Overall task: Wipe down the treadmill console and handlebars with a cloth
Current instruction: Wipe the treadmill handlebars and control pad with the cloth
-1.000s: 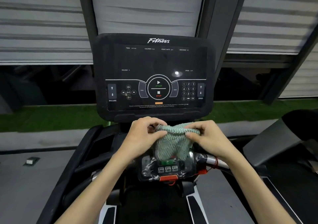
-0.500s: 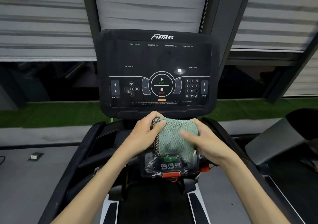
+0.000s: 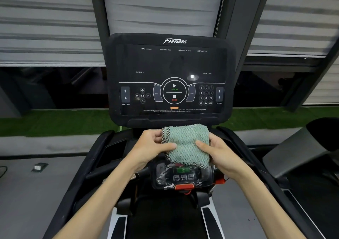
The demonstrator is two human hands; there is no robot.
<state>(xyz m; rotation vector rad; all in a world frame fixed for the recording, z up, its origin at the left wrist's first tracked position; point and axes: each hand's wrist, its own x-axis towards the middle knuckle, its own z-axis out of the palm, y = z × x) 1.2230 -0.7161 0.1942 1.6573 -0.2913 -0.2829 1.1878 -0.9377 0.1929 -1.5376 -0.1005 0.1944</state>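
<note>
A folded pale green knitted cloth (image 3: 186,144) is held flat between both hands, just below the black treadmill console (image 3: 168,64). My left hand (image 3: 149,146) grips its left edge with the thumb on top. My right hand (image 3: 219,152) holds the right side, thumb pressed on the cloth's face. The console screen is dark, with START and STOP buttons at its lower middle. Under the cloth sits a small control panel (image 3: 183,178) on the centre handlebar, partly hidden. The black left side handlebar (image 3: 95,158) and the right side handlebar (image 3: 244,150) run down past my forearms.
Another treadmill's grey console (image 3: 300,152) stands at the right. A small grey box (image 3: 39,167) lies on the floor at the left. Green turf (image 3: 55,123) and shuttered blinds lie beyond the console. The black belt (image 3: 165,218) is below.
The cloth went from bunched between my fingers to folded flat and lifted slightly toward the console. The view has shifted a little.
</note>
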